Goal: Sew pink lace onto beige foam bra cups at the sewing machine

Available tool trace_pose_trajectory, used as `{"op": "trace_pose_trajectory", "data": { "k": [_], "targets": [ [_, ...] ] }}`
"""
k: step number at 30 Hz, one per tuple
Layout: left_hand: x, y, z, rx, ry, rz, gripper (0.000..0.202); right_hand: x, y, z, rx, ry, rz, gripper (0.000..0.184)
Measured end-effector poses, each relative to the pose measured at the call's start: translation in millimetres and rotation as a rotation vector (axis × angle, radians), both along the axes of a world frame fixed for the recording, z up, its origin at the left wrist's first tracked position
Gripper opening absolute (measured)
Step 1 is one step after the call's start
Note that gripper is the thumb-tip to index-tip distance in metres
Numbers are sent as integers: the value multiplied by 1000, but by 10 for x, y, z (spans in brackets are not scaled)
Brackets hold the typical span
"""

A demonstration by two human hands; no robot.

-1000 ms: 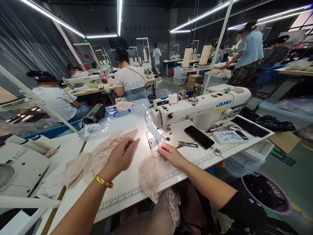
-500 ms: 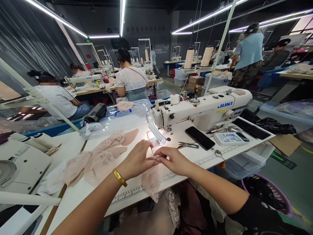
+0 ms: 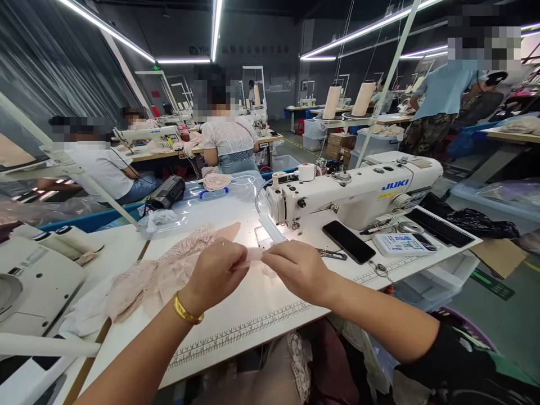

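Note:
My left hand [image 3: 217, 270] and my right hand [image 3: 295, 269] are both closed on a small pink fabric piece [image 3: 254, 254], stretched between them just in front of the needle of a white Juki sewing machine [image 3: 350, 191]. A gold bangle is on my left wrist. A pile of pink lace pieces [image 3: 169, 267] lies on the white table [image 3: 253, 309] to the left of my left hand. Small scissors [image 3: 333, 255] lie right of my right hand.
A black phone [image 3: 349, 241], a control panel [image 3: 399, 244] and a black tablet-like panel [image 3: 439, 226] lie beside the machine. A clear plastic bin [image 3: 211, 197] sits behind. Other people sit at sewing machines further back; one stands at the right.
My left hand left the lace pile and joined my right hand near the needle. The pink piece that hung over the table edge is now lifted and held between both hands.

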State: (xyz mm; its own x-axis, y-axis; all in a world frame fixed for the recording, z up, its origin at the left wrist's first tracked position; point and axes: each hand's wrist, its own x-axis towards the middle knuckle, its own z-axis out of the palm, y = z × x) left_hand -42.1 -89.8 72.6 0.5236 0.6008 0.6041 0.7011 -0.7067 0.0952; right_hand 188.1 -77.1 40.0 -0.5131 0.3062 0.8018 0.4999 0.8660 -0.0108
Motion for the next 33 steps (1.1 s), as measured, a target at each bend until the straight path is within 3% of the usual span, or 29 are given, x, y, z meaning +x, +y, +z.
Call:
{"op": "trace_pose_trajectory", "data": {
  "k": [2,5,7,10,17,24,33],
  "targets": [
    [-22,-45,-101,151,202,30,19,-19,73,-244,-20,-17,8,25],
    [9,-106,-314,56,456,3,16,45,271,-614,-108,-252,69,28],
    [62,-95,-447,2,507,-87,20,128,433,-791,-151,-398,141,30],
    [160,49,-581,4,500,-167,16,250,671,-924,-234,-456,206,27],
    [277,445,-760,-207,453,-20,27,407,912,-917,-280,-331,242,29],
    [295,421,-892,-193,253,-61,26,521,801,-792,-323,-373,210,35],
    [359,454,-889,-231,294,-72,26,535,809,-777,-376,-364,269,31]
  ]
}}
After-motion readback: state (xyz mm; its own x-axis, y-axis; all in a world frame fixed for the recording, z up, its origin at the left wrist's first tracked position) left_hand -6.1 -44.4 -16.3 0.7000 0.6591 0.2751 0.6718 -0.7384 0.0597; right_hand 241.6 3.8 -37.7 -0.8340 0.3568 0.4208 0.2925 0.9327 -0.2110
